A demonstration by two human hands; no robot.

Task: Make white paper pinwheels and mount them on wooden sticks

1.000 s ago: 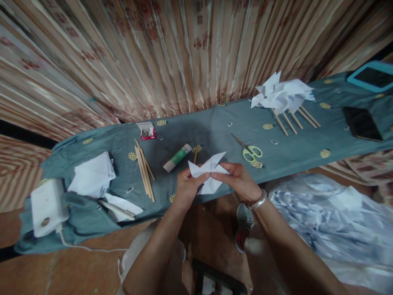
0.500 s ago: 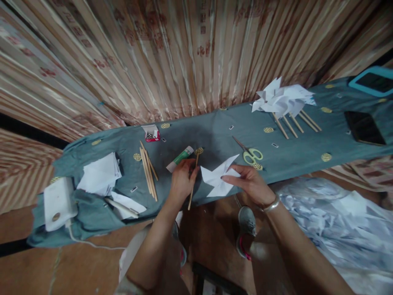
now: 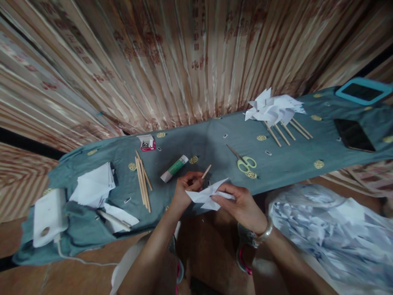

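My left hand (image 3: 186,190) is closed on a thin wooden stick (image 3: 206,171), whose upper end pokes out past the fingers. Pinched in my right hand (image 3: 241,203) is a folded white paper pinwheel (image 3: 208,194), tilted and overlapping the left hand's fingers; it hides the lower part of the stick. Just beyond the left hand lies a green and white glue tube (image 3: 174,168). Green-handled scissors (image 3: 242,160) rest on the cloth past the right hand. Several loose sticks (image 3: 143,182) lie to the left, near a small red box of metal pins (image 3: 147,143).
On the cloth-covered table (image 3: 208,143) are finished pinwheels (image 3: 274,108), a black phone (image 3: 354,134), a blue-framed tablet (image 3: 362,90), white paper sheets (image 3: 93,184), a pen (image 3: 115,220) and a white corded device (image 3: 50,217). A plastic bag of paper (image 3: 331,233) stands at right.
The pinwheel has moved down and left, up to my left hand, and tilted flatter. The stick has turned, with its top now leaning right. The view has shifted slightly.
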